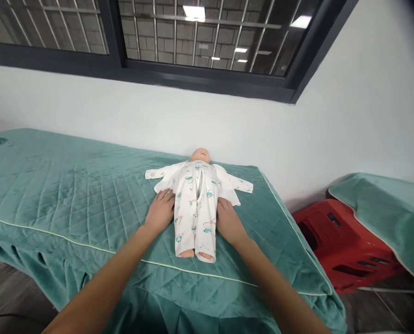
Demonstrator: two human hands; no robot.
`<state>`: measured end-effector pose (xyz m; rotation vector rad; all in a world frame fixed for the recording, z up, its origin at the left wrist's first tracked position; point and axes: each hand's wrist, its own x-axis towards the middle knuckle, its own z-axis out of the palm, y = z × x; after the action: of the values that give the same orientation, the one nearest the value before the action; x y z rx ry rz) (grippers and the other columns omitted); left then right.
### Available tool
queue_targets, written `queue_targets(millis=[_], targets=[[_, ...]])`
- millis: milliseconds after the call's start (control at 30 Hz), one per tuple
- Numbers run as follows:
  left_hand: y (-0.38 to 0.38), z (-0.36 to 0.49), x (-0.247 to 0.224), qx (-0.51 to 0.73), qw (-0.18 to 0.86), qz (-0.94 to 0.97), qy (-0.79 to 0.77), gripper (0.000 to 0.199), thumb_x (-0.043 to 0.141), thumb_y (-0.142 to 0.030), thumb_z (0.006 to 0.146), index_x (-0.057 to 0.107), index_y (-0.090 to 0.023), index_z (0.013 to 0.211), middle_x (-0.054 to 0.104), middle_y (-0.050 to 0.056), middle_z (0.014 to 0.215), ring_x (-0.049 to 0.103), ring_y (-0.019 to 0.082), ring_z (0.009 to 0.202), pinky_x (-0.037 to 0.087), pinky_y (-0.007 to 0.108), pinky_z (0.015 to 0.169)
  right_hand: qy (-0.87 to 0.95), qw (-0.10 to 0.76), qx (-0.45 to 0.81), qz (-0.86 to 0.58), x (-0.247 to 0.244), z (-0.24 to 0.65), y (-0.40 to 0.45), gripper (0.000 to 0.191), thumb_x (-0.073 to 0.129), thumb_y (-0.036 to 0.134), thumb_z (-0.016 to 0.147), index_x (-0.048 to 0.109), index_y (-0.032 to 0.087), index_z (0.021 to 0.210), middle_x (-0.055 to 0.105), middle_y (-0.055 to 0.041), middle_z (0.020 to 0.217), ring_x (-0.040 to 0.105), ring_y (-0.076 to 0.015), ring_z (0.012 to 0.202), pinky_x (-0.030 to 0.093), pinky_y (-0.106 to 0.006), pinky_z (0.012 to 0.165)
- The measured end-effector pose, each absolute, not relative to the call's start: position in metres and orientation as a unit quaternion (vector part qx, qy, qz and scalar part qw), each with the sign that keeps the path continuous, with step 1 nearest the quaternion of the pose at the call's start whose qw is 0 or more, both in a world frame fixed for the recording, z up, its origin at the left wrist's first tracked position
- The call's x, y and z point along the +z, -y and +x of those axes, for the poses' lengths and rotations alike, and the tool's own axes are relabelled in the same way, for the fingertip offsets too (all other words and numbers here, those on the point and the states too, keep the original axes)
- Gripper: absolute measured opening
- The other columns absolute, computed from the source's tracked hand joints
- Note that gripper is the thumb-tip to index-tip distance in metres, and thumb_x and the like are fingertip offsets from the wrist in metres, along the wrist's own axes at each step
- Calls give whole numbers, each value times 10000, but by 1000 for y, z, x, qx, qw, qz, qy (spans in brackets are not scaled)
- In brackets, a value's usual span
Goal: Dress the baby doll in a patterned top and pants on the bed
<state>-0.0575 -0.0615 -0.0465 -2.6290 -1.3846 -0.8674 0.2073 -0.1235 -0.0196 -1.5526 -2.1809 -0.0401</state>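
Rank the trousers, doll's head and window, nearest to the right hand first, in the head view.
From the right hand:
1. Trousers, just left of it.
2. Doll's head, farther off, by the wall.
3. Window, highest, in the wall.

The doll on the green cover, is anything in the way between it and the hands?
Only the printed trousers on the doll. The left hand and the right hand are right at their sides, one on each, and nothing else visible stands between.
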Motion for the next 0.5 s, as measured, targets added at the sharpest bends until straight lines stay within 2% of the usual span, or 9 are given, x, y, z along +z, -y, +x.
queue_targets(millis=[67, 167, 267, 367, 500], targets=[[58, -57, -46, -254, 29, -873, 416, 243, 549, -183, 894, 710, -190, 1075, 667, 114, 1162, 486, 294, 1283, 340, 539, 1154, 808, 212, -34, -549, -22, 210, 111, 424, 462, 40, 873, 580, 113, 1274, 568, -160, 1304, 454, -265, 1263, 364, -473, 1108], [54, -58, -45, -233, 16, -907, 350, 253, 541, -171, 896, 723, -205, 1070, 684, 105, 1109, 530, 261, 1228, 381, 483, 1141, 822, 208, -50, -528, -26, 214, 104, 404, 485, 47, 879, 622, 140, 1247, 617, -143, 1223, 499, -258, 1193, 384, -474, 1085], [46, -55, -42, -219, -7, -928, 301, 301, 552, -149, 873, 701, -210, 1127, 662, 105, 1195, 545, 253, 1232, 435, 429, 1103, 826, 218, -45, -518, -28, 215, 103, 354, 502, 67, 886, 680, 168, 1175, 656, -123, 1133, 528, -253, 1130, 416, -448, 1051], [35, -48, -40, -216, -22, -925, 313, 351, 581, -163, 848, 660, -190, 1189, 640, 123, 1248, 576, 267, 1205, 474, 415, 1053, 830, 218, -36, -512, -28, 214, 102, 312, 492, 86, 902, 711, 181, 1103, 670, -114, 1116, 541, -252, 1106, 433, -416, 1021], [22, -42, -39, -208, -29, -923, 324, 330, 596, -175, 840, 660, -172, 1164, 667, 133, 1187, 603, 277, 1163, 478, 423, 1037, 830, 209, -32, -516, -30, 216, 102, 244, 516, 70, 866, 720, 161, 965, 696, -108, 995, 566, -252, 1009, 443, -393, 955]])
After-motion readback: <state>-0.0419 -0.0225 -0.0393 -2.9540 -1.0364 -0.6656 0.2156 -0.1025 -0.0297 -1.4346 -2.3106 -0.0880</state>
